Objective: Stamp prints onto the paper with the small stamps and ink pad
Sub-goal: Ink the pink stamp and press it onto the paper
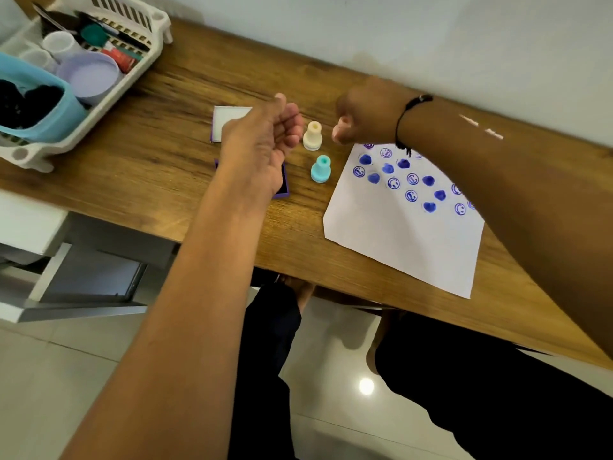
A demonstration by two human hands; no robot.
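Two bare hands hover over a wooden table [172,94] beside one stamped sheet of paper [398,234].

The paper, marked with blue hearts and round faces, is the landmark: two small stamps stand upright just left of it, one cream stamp [312,136] and one teal stamp [320,169]. Farther left lies one purple ink pad [282,190], mostly hidden under the left hand [262,144], whose fingers curl loosely apart, palm up. The right hand [365,111] sits above the paper's top corner, fingers closed; what they hold cannot be told.
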